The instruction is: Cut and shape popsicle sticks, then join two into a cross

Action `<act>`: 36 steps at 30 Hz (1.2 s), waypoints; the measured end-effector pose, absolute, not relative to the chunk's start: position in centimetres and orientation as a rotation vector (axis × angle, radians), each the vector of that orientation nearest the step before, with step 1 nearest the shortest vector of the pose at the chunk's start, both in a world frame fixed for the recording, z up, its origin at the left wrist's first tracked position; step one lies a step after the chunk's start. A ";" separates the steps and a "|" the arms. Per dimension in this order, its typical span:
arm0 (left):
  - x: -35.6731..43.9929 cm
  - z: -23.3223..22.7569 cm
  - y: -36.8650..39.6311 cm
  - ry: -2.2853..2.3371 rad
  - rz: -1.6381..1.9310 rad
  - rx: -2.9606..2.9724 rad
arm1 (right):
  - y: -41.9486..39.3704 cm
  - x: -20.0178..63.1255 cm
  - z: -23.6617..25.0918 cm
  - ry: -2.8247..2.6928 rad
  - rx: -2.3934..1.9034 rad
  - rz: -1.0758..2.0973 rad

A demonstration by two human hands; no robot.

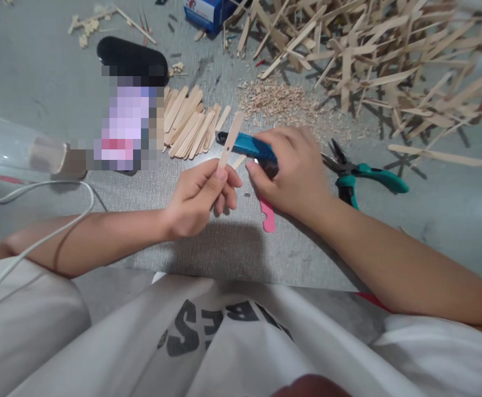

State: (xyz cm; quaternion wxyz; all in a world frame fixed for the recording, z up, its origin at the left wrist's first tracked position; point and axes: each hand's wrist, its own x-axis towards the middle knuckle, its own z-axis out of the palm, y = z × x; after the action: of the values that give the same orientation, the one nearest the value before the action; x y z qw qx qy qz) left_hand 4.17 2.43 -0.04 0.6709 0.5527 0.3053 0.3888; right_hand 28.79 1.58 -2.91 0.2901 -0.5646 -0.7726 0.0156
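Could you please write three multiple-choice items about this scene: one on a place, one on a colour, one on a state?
1. Where do the pliers lie?
A. beside the right hand
B. on the blue box
C. under the left arm

2. What colour is the knife in the right hand?
A. red
B. blue
C. yellow

3. How is the wooden stick in the left hand?
A. flat on the mat
B. broken in two
C. pinched, pointing up

Answers: 1 A, they rest on the mat just right of that hand. 2 B, its handle is blue. 3 C, the fingers pinch its lower end.
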 end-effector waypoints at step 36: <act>4.9 -0.7 2.7 0.493 1.014 1.083 | 0.4 28.6 -2.9 -1.957 -1.179 0.164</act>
State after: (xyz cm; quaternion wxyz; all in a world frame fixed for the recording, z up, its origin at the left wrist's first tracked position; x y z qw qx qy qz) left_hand 4.92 2.69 -0.68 0.7098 0.4880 0.2221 0.4568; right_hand 28.57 0.41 -2.86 0.4128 -0.4686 -0.7783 0.0652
